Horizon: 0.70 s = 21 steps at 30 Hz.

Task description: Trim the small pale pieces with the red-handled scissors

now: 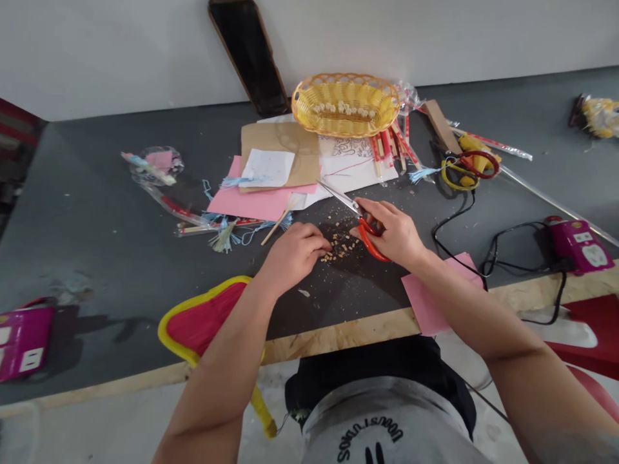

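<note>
Red-handled scissors (371, 242) are held in my right hand (393, 231), its fingers wrapped round the handles and the blades pointing up and left. My left hand (298, 252) rests on the dark table with its fingers bent together at the edge of a scatter of small tan pieces (344, 246); what its fingertips hold, if anything, is hidden. A thin wooden stick (275, 227) lies just above my left hand. Beyond it are pink paper (251, 203), a white sheet (269, 169) and brown paper (300, 145).
A yellow basket (345, 106) with small pale pieces stands at the back beside a phone (250, 55). More scissors (476, 166) and a black cable lie right. A red and yellow fabric piece (206, 317) is left of my left forearm. Pink sheets (425, 301) lie under my right forearm.
</note>
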Each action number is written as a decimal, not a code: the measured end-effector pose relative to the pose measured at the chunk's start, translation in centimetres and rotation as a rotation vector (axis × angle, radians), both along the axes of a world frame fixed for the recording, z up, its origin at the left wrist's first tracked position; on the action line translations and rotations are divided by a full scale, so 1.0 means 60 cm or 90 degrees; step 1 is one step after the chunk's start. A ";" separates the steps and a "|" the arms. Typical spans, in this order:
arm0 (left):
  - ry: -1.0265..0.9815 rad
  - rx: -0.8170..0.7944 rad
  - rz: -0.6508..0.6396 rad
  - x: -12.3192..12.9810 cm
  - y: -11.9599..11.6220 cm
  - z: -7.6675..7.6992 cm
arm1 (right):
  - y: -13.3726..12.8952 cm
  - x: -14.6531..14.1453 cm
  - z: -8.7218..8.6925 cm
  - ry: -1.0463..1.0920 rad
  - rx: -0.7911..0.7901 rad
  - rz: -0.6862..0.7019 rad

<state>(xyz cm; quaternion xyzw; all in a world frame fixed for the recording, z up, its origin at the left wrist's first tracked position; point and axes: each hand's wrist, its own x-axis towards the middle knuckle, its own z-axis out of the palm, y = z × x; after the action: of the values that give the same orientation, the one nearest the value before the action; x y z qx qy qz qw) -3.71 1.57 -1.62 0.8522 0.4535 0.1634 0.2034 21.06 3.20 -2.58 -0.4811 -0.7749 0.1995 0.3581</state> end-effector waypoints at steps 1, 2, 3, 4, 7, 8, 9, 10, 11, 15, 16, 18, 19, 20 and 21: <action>0.012 -0.002 -0.005 0.000 0.000 0.000 | 0.000 0.000 0.000 0.001 0.001 0.005; 0.021 -0.008 -0.008 0.001 0.001 0.001 | 0.000 0.000 0.000 0.001 0.001 0.009; 0.024 -0.017 -0.010 0.002 0.002 0.002 | -0.001 -0.001 0.000 0.001 -0.001 0.010; 0.018 -0.027 -0.007 0.003 0.002 0.005 | -0.001 0.000 0.000 0.001 -0.004 0.011; -0.071 -0.075 0.052 0.007 0.002 0.017 | -0.001 0.000 0.003 0.006 -0.007 0.011; -0.128 -0.099 0.091 0.009 0.001 0.020 | -0.001 0.001 0.005 0.008 -0.004 0.019; -0.198 -0.128 0.133 0.010 0.000 0.021 | -0.002 0.001 0.008 0.010 0.004 0.031; -0.275 -0.159 0.175 0.011 -0.001 0.021 | -0.003 0.001 0.010 0.010 0.015 0.048; -0.355 -0.192 0.211 0.012 -0.002 0.018 | -0.005 0.000 0.012 0.006 0.029 0.068; -0.590 -0.277 0.268 0.010 -0.002 -0.002 | -0.014 -0.006 0.018 -0.042 0.078 0.133; -0.620 -0.281 0.271 0.010 -0.002 -0.007 | -0.016 -0.008 0.019 -0.055 0.085 0.141; -0.665 -0.283 0.276 0.010 -0.001 -0.014 | -0.019 -0.011 0.019 -0.069 0.093 0.146; -0.680 -0.286 0.276 0.011 -0.001 -0.015 | -0.020 -0.012 0.019 -0.072 0.094 0.145; -0.691 -0.291 0.276 0.012 0.000 -0.016 | -0.020 -0.013 0.018 -0.073 0.094 0.143; -0.698 -0.296 0.275 0.012 0.000 -0.016 | -0.021 -0.013 0.018 -0.074 0.093 0.143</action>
<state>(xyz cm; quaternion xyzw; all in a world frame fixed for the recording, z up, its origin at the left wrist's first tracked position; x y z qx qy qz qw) -2.97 1.55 -2.55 0.4674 0.4688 0.5107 0.5485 20.26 1.97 -1.49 -0.3748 -0.8557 0.1531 0.3222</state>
